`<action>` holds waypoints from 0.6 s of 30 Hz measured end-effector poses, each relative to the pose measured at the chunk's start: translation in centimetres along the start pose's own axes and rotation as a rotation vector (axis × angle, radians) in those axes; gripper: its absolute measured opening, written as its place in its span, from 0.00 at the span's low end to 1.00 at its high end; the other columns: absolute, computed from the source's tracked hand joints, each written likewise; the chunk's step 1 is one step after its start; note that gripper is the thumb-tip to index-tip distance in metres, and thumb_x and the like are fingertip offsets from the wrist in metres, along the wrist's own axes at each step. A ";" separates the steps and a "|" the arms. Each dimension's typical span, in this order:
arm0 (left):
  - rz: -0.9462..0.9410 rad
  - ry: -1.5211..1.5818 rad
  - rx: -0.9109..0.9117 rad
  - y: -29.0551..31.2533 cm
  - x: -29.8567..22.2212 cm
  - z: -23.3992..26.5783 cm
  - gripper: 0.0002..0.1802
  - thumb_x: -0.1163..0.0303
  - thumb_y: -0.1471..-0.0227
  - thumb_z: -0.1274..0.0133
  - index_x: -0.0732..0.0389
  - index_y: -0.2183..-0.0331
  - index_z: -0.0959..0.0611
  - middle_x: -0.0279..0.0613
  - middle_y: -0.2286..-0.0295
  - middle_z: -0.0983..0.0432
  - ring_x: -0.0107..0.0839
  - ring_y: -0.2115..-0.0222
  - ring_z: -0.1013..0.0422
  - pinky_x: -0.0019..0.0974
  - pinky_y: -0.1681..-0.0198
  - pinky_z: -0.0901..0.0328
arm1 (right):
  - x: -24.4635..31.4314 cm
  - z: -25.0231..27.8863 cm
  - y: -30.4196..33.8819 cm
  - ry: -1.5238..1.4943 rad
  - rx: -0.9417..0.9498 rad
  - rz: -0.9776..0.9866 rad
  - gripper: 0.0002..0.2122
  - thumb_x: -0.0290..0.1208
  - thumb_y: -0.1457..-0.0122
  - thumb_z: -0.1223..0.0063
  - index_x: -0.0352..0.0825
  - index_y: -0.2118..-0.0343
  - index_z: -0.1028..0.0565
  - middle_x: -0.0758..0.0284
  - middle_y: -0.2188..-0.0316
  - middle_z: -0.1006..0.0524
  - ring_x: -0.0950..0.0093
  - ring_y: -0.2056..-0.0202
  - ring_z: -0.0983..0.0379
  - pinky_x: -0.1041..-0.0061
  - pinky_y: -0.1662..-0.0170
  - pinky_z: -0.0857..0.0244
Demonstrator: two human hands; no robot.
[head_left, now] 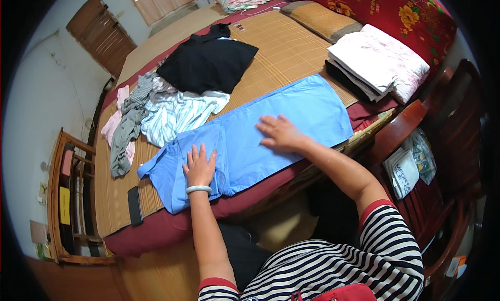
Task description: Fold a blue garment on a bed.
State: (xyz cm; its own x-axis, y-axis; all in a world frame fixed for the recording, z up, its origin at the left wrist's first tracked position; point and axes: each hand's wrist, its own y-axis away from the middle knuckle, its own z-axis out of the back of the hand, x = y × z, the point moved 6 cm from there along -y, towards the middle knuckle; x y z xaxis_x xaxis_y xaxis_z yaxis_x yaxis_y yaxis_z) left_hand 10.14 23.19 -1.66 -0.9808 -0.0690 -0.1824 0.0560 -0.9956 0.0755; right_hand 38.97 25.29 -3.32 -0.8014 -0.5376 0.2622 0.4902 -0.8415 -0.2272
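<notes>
A blue shirt (pixel 307 113) lies spread along the near edge of the bed, its left part doubled over and its collar end toward the left. My left hand (pixel 200 168), with a pale bangle on the wrist, rests flat on the doubled part, fingers spread. Over the middle of the shirt is my right hand (pixel 281 134), palm down with the fingers apart; whether it presses on the cloth or hovers just above, I cannot tell. Neither hand grips anything.
A woven mat (pixel 291 51) covers the bed. Loose striped clothes (pixel 177 116), a grey garment (pixel 125 137) and a black garment (pixel 208 61) lie beyond the shirt. Folded white clothes (pixel 364 61) sit at right, above a wooden chair (pixel 416 202). A dark phone (pixel 135 206) lies at the left edge.
</notes>
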 end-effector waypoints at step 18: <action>0.209 -0.038 -0.170 0.2 2.8 1.6 0.43 0.41 0.43 0.54 0.54 0.34 0.42 0.47 0.33 0.53 0.48 0.32 0.59 0.64 0.34 0.63 | -8.0 4.2 1.1 0.124 -0.309 -0.345 0.24 0.41 0.42 0.46 0.33 0.45 0.29 0.56 0.45 0.30 0.58 0.42 0.35 0.39 0.38 0.52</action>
State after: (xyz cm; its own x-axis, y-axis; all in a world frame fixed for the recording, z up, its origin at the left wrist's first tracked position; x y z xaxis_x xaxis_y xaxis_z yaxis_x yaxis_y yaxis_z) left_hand 7.11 22.89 -0.58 -0.9508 -0.2749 -0.1430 0.2854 -0.9566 -0.0587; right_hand 47.35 28.43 -1.77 -0.9435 -0.2038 0.2614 0.0789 -0.9041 -0.4200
